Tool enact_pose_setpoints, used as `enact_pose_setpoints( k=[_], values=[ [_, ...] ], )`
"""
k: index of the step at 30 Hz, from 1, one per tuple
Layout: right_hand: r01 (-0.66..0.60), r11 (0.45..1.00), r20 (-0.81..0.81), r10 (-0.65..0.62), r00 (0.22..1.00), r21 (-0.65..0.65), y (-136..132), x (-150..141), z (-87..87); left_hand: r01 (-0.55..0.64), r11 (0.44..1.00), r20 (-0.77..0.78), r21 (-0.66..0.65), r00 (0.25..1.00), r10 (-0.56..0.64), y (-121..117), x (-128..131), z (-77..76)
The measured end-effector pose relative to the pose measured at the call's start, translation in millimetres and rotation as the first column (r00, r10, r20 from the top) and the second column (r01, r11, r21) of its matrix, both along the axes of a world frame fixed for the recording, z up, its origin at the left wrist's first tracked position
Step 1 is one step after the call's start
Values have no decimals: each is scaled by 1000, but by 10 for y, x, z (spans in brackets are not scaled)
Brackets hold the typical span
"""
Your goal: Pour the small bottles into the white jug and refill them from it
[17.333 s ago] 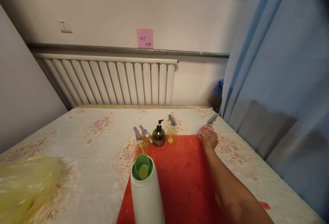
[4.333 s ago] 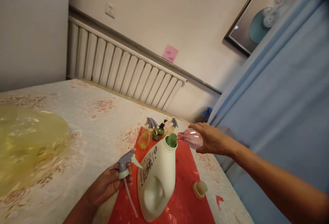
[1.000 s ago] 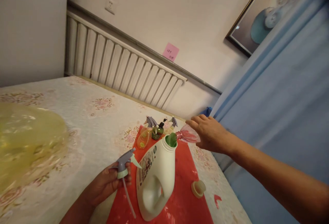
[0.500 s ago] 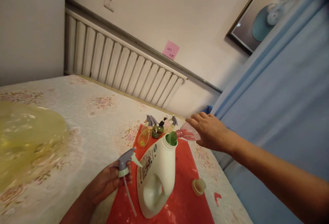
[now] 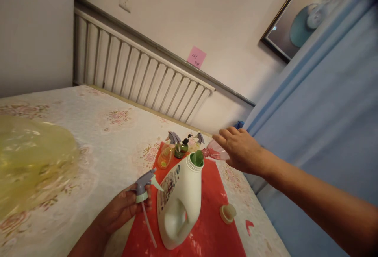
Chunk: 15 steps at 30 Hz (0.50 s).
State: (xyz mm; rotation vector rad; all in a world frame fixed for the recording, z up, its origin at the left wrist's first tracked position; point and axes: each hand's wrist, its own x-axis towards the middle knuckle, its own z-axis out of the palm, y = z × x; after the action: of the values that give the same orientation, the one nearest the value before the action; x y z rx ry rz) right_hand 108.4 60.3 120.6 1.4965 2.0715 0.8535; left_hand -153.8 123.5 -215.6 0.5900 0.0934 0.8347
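My left hand (image 5: pixel 125 206) holds a grey spray trigger head (image 5: pixel 143 184) by its pale green collar, its clear dip tube slanting down. In my right hand (image 5: pixel 242 150) is a clear pink-tinted bottle (image 5: pixel 217 150), tipped on its side with red liquid inside. The bottle's neck meets the green spout (image 5: pixel 197 158) in the mouth of a large white jug (image 5: pixel 189 198). That jug stands upright on a red sheet (image 5: pixel 212 209), between my hands. To its right lies a pale cap (image 5: pixel 227 213).
Behind the jug stand an amber spray bottle (image 5: pixel 165 157), a green pump bottle (image 5: pixel 181 149) and another sprayer (image 5: pixel 200 138). A yellow transparent bulging object (image 5: pixel 35 158) sits at left. A radiator (image 5: pixel 132 68) lines the wall; a blue curtain (image 5: pixel 321 131) hangs at right.
The red liquid in the pink-tinted bottle looks a little lower, mostly towards the neck. Both hands stay almost where they were.
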Motion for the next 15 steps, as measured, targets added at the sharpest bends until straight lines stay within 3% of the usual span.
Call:
enact_pose_setpoints(
  k=[10, 15],
  values=[
    [-16, 999, 87, 13, 996, 41, -43, -59, -8, -23, 999, -21, -24, 1000, 23, -15, 6, 33],
    [-19, 998, 7, 19, 1000, 60, -52, 11, -42, -79, 996, -1, -31, 997, 79, -123, 28, 110]
  ],
)
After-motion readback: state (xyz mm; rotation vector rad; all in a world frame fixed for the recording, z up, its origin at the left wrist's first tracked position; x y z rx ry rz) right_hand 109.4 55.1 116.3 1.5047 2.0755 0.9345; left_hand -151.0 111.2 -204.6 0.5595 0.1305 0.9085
